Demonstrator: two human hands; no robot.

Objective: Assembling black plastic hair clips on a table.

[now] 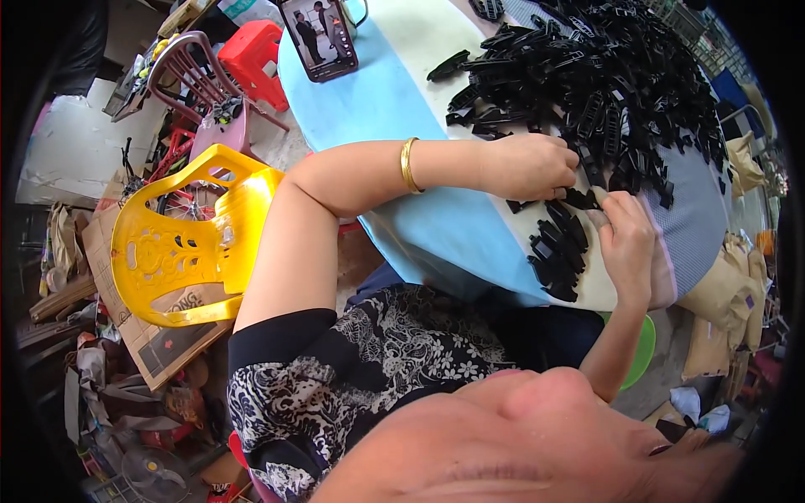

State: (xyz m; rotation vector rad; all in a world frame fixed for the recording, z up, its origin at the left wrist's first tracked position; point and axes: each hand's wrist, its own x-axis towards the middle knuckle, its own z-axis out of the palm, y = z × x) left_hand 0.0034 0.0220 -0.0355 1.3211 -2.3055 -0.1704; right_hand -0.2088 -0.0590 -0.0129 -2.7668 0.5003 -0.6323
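My left hand (530, 168), with a gold bangle (408, 165) on its forearm, is closed on one end of a small black plastic part (580, 199). Its other end is pinched in the fingers of my right hand (629, 239). Just beyond both hands spreads a big heap of black slotted plastic parts (587, 75). Closer to me, between my hands and the table's near edge, a smaller cluster of black parts (558, 251) lies side by side. The fingers hide some of the held part.
A cloth in blue, cream and grey covers the round table (360, 109). At its far left a phone (319, 38) with a lit screen leans against a mug (356, 12). A yellow plastic chair (134, 243), a red stool (251, 63) and cardboard (109, 226) stand left.
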